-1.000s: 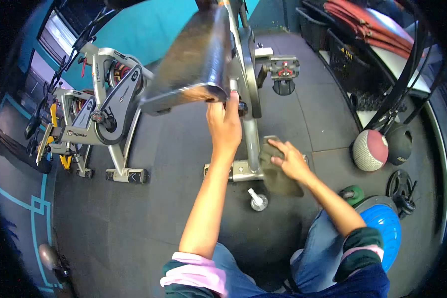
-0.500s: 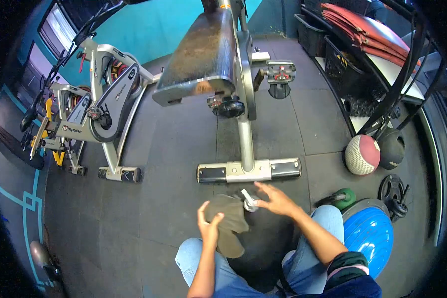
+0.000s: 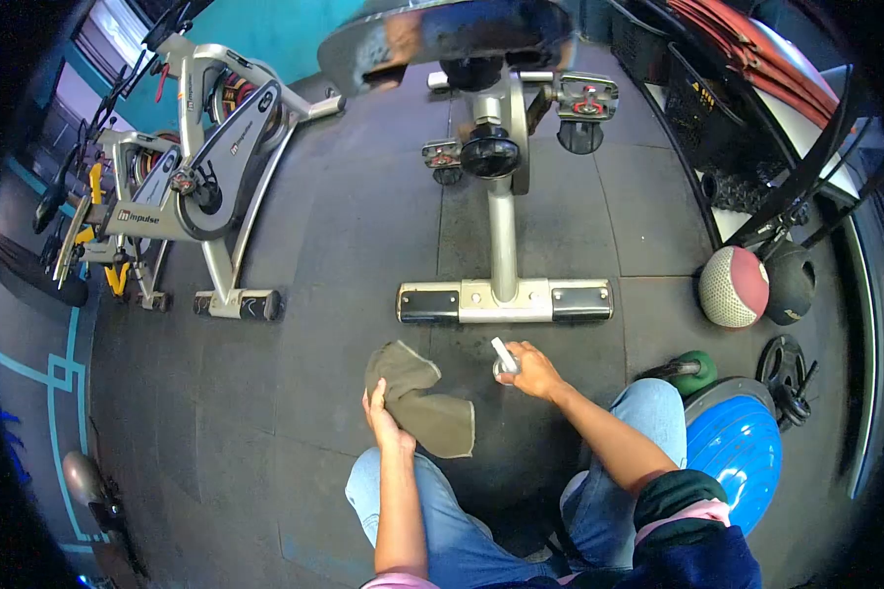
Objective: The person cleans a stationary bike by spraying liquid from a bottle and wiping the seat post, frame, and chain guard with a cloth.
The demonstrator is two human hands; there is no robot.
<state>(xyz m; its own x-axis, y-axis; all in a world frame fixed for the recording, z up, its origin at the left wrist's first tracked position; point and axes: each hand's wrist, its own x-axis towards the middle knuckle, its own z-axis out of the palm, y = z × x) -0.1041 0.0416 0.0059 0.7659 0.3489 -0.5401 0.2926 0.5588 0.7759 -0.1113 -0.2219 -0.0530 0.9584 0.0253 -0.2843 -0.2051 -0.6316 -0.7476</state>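
My left hand [image 3: 385,424] grips the left side of an olive-brown cloth [image 3: 432,422]; the cloth hangs folded, with its lower corner spread to the right. To the right of it, my right hand [image 3: 533,371] is closed around what looks like a spray bottle [image 3: 504,356] with a white head, seen from above. The fingers cover much of the bottle's body. Beyond both hands stands the exercise bike, its base bar [image 3: 506,300] lying across the floor and a black knob [image 3: 489,153] on its post. The bike's dark saddle [image 3: 442,44] is at the top of the view.
More exercise bikes [image 3: 196,187] stand at left. On the right are a pink-and-white ball [image 3: 734,287], a black ball [image 3: 789,283], a green kettlebell [image 3: 692,371], a weight plate [image 3: 781,361] and a blue balance dome [image 3: 735,461]. A rack with black crates [image 3: 722,113] lines the right side.
My right hand has closed around the spray bottle, which it was beside before. The cloth has shifted left and opened out in my left hand. The view has tilted down.
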